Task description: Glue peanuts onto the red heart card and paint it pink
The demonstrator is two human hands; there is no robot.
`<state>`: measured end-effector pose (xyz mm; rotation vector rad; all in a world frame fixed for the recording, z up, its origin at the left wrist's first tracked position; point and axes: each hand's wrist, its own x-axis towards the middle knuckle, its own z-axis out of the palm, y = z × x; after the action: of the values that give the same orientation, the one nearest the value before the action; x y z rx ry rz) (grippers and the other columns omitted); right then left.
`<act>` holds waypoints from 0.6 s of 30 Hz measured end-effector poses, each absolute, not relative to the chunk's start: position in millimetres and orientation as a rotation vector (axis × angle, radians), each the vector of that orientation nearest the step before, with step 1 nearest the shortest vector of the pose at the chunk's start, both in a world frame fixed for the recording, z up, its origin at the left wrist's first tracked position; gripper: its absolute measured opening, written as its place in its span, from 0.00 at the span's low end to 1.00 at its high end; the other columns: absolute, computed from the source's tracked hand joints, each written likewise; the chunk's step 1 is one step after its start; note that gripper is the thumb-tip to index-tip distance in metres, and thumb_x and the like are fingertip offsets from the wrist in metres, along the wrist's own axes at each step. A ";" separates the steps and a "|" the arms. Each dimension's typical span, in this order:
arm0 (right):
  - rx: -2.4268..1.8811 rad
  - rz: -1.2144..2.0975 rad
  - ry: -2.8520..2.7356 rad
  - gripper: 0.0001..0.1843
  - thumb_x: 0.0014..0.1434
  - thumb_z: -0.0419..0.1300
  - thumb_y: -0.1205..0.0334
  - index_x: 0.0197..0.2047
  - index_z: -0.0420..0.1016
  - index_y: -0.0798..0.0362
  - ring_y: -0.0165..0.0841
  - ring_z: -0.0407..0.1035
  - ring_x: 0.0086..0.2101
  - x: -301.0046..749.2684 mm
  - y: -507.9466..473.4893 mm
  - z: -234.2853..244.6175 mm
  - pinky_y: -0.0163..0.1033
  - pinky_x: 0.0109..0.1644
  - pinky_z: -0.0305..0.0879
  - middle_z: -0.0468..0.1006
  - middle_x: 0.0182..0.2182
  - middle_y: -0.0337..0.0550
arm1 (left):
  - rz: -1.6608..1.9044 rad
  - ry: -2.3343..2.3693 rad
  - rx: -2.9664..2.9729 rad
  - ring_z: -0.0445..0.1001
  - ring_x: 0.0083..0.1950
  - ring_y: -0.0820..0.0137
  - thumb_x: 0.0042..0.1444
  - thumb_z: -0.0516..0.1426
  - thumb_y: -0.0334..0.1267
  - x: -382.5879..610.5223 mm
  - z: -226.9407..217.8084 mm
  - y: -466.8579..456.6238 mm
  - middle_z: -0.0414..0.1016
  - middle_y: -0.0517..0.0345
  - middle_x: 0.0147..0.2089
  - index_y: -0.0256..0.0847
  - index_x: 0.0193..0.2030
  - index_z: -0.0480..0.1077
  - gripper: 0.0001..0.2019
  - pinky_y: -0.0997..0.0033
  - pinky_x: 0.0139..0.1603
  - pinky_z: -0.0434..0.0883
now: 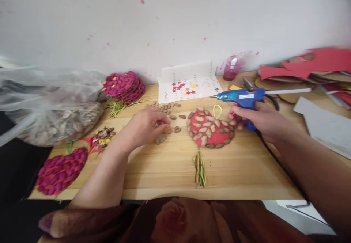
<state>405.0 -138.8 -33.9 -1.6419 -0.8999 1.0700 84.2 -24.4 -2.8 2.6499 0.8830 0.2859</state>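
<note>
My right hand point(263, 120) is wrapped round the handle of a blue glue gun point(241, 95), its nozzle pointing left and a white glue stick point(287, 91) jutting from the back. Below the nozzle lies a round red disc point(218, 138) with peanuts point(208, 133) round its rim and across its face. A yellow loop point(217, 111) tops it, and a green and brown tassel point(200, 170) hangs below. My left hand point(146, 126) is over loose peanuts point(166, 107), fingertips drawn together; whatever they pinch is blurred and partly hidden.
Purple-studded discs are stacked point(126, 86) at back left; another point(61, 171) lies front left. A clear plastic bag point(60, 122) stands behind it. Paper with red stars point(189, 84), a purple-stained cup point(233, 67) and red cut-outs point(315, 65) line the wall. A black cord point(274, 159) trails off right.
</note>
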 end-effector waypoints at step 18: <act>-1.506 1.173 -0.743 0.10 0.56 0.73 0.63 0.31 0.74 0.53 0.29 0.73 0.22 402.5 -135.5 -31.1 0.31 0.21 0.66 0.80 0.25 0.40 | 0.218 0.575 2.824 0.76 0.44 0.59 0.61 0.59 0.30 216.9 -3.9 -83.5 0.79 0.49 0.38 0.38 0.37 0.80 0.07 0.59 0.49 0.73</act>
<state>402.5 -135.5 -31.1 -1.5064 -0.7428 1.1727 216.9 -83.5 -3.9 2.8238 0.5754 0.2180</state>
